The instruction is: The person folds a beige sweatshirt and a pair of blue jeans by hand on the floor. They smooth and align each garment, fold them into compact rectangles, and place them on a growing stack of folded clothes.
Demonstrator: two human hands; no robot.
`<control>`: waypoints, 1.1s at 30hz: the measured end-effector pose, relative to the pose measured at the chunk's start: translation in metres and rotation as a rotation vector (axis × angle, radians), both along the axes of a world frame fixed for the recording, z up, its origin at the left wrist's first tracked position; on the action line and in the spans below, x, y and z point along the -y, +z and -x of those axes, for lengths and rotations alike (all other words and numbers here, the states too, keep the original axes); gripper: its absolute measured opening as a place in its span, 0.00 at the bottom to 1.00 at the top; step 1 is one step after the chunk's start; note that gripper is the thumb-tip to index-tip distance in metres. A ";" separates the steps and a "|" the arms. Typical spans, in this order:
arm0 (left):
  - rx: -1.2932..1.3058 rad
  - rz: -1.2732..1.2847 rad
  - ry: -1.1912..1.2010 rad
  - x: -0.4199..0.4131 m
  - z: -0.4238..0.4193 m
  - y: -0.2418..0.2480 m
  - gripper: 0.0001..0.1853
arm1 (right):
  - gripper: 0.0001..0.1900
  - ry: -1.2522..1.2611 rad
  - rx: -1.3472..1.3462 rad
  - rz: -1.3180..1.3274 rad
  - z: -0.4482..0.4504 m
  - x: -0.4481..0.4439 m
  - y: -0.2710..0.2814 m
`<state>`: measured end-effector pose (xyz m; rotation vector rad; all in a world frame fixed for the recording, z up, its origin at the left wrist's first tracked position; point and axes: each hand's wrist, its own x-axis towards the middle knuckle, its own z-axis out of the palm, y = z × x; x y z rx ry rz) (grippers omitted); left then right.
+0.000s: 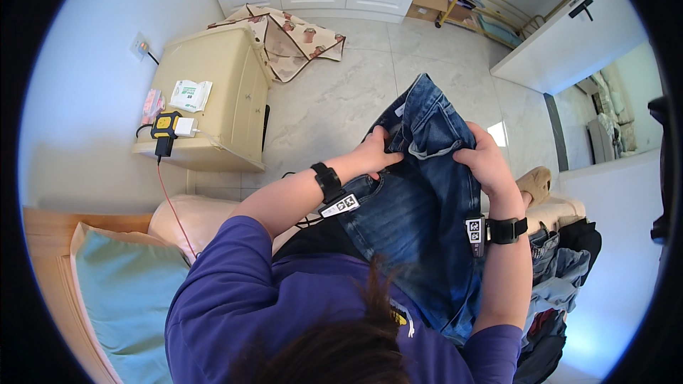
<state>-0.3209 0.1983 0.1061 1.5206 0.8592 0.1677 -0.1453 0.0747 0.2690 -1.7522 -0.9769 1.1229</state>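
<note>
A pair of blue denim jeans [413, 218] lies across my lap, its waist end held up in front of me. My left hand [380, 153] grips the waistband on the left side, thumb on the outside and some fingers hidden by the cloth. On the right, my right hand [483, 157] pinches the jeans at the edge near a pocket with a pale lining edge. The waistband stands up between both hands, with a small white label inside. Each wrist wears a black strap with a small coded tag.
A cream cabinet [208, 69] at left holds a wipes packet [190, 95] and a yellow-black power adapter [165, 124]. Behind it, patterned fabric [304, 42] lies on the tiled floor. Folded clothes [555, 266] are piled at right, near a slippered foot [533, 185]. A teal pillow [128, 298] lies at lower left.
</note>
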 end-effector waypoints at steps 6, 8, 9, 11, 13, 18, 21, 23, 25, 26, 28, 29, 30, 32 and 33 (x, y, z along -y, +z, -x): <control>0.260 -0.534 0.013 -0.003 -0.008 -0.031 0.16 | 0.27 -0.057 -0.045 -0.057 -0.003 0.004 0.002; 0.243 -0.285 0.083 -0.002 -0.006 -0.036 0.10 | 0.28 -0.062 -0.052 -0.072 -0.007 0.005 0.003; 0.226 -0.167 0.102 -0.002 -0.005 -0.036 0.10 | 0.28 -0.064 -0.029 -0.085 -0.009 0.005 0.003; 0.211 0.012 0.145 0.001 -0.004 -0.032 0.09 | 0.28 -0.087 0.025 -0.093 -0.012 0.006 0.004; 0.190 0.079 0.190 0.005 -0.006 -0.026 0.08 | 0.28 -0.019 0.080 -0.118 -0.010 0.008 0.005; 0.200 0.118 0.412 0.016 -0.015 -0.020 0.17 | 0.26 0.044 0.219 -0.172 0.006 0.014 0.013; 0.392 0.192 0.540 0.023 -0.012 -0.023 0.16 | 0.25 0.052 0.292 -0.202 0.012 0.015 0.017; 0.377 0.077 0.505 0.027 -0.007 -0.025 0.12 | 0.25 0.022 0.340 -0.153 0.012 0.015 0.018; 0.331 -0.121 0.418 0.027 0.002 -0.025 0.09 | 0.24 -0.035 0.351 -0.135 0.009 0.016 0.017; 0.358 -0.359 0.413 0.026 0.006 -0.025 0.07 | 0.24 -0.078 0.338 -0.136 0.007 0.016 0.016; 0.303 -0.840 0.466 0.019 0.012 -0.024 0.09 | 0.22 -0.138 0.344 -0.168 0.003 0.019 0.012; 0.280 -1.071 0.499 0.017 0.014 -0.023 0.09 | 0.21 -0.157 0.363 -0.198 0.001 0.020 0.010; 0.301 -1.128 0.497 0.009 0.015 -0.022 0.10 | 0.19 -0.201 0.387 -0.207 -0.001 0.021 0.009; 0.151 -1.189 0.555 0.005 0.013 -0.021 0.11 | 0.19 -0.188 0.442 -0.226 -0.002 0.024 0.005; 0.147 -1.270 0.593 0.001 0.011 -0.021 0.11 | 0.19 -0.191 0.475 -0.231 -0.003 0.025 0.005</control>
